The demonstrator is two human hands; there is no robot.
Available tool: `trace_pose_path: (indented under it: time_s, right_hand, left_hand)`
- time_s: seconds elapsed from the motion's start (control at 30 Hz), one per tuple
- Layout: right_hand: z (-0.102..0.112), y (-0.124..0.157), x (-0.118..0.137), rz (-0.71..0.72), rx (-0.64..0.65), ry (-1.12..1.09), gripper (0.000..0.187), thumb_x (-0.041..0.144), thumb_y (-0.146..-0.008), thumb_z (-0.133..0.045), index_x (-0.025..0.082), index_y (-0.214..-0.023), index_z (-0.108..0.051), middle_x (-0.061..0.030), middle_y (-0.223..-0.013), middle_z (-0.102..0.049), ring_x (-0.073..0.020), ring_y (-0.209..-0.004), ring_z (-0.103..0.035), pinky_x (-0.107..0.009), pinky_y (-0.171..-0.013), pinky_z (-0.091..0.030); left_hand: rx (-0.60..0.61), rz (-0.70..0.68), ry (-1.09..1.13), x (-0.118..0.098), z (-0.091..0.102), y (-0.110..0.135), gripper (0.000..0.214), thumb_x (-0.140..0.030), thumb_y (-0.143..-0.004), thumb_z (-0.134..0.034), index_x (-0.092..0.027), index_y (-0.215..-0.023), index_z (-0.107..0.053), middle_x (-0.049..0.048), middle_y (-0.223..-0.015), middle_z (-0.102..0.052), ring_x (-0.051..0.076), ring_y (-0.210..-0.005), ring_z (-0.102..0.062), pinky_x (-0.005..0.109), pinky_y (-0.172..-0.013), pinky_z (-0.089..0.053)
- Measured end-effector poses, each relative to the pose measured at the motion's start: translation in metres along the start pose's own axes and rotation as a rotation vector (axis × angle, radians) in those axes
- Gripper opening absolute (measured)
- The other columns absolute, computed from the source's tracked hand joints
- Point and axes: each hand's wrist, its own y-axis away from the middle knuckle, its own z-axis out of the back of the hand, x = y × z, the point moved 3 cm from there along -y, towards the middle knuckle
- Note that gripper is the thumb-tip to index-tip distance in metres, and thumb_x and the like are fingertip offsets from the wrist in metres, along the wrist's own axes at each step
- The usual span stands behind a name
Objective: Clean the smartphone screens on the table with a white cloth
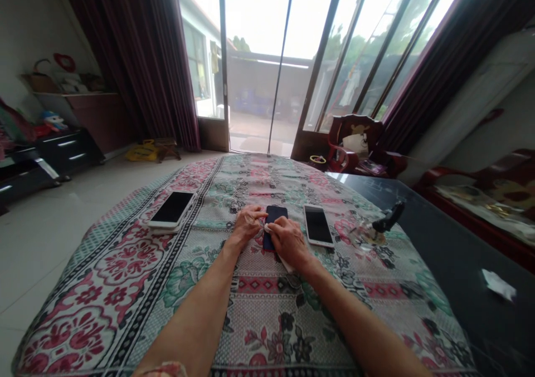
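Observation:
A dark blue phone [276, 212] lies on the patterned tablecloth in front of me. My left hand [248, 224] is at its left edge, with fingers bent against its side. Over the phone's lower part, my right hand [289, 241] is closed, thumb and fingertips pinching a small white piece, perhaps tissue or cloth, against the phone. More white material shows under the right palm. Just right of it lies a white phone [318, 225] with a dark screen. Further left is a white tablet [172, 209], its screen dark, resting on another pale flat item.
The floral tablecloth [267, 304] covers a rounded table. A clear glass object [363, 236] with a black item [388, 216] stands to the right. Beyond is a dark table [451, 288] bearing a white packet [499, 284]. A carved wooden chair [355, 137] stands near the glass doors.

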Motion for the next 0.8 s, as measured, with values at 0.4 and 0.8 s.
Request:
trace_pose_path:
  time_s: [0.4,0.8]
  right_hand:
    - [0.002,0.025,0.019,0.17,-0.01,-0.037,0.02,0.021,-0.089,-0.052,0.023,-0.101,-0.068,-0.0049,-0.096,-0.058,-0.0184,-0.087,-0.046,-0.033,-0.083,-0.032]
    - [0.011,0.052,0.008,0.023,-0.119,-0.069,0.022,0.018,-0.086,-0.054,0.022,-0.101,-0.07,-0.0056,-0.094,-0.059,-0.0194,-0.089,-0.05,-0.034,-0.085,-0.035]
  left_hand:
    - [0.032,-0.011,-0.058,0.005,-0.005,0.0,0.045,-0.001,-0.074,-0.047,-0.024,-0.099,-0.077,0.0052,-0.121,-0.068,0.022,-0.117,-0.057,0.038,-0.108,-0.039]
    - [0.041,0.005,-0.14,0.0,-0.003,0.003,0.046,-0.004,-0.075,-0.045,-0.027,-0.101,-0.076,0.0027,-0.124,-0.066,0.022,-0.123,-0.053,0.039,-0.111,-0.036]
